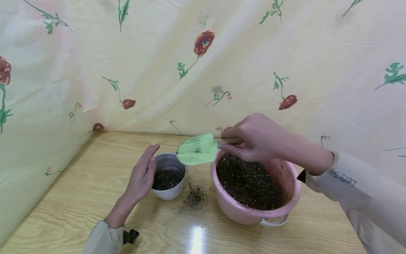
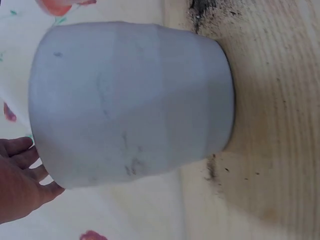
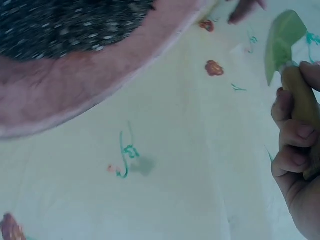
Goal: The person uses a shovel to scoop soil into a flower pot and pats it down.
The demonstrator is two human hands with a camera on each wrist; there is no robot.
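My right hand (image 1: pixel 258 139) grips a garden trowel by its wooden handle (image 3: pixel 299 95), fingers curled round it. The light green blade (image 1: pixel 198 150) hangs between the two pots, with thin smears of dark soil on its face. At the left, a small white-grey pot (image 1: pixel 169 193) stands upright, partly filled with dark potting soil (image 1: pixel 166 180). My left hand (image 1: pixel 141 176) is at that pot's left side with extended fingers; in the left wrist view the fingertips (image 2: pixel 54 189) meet its rim. A larger pink bucket (image 1: pixel 241 217) below my right hand holds more soil (image 1: pixel 247 181).
Spilled soil (image 1: pixel 195 197) lies on the wooden table (image 1: pixel 158 233) between the pot and the bucket. A white handle (image 1: pixel 274 222) hangs at the bucket's front. Flower-printed cloth (image 1: pixel 152 77) rises behind the table and along its left side.
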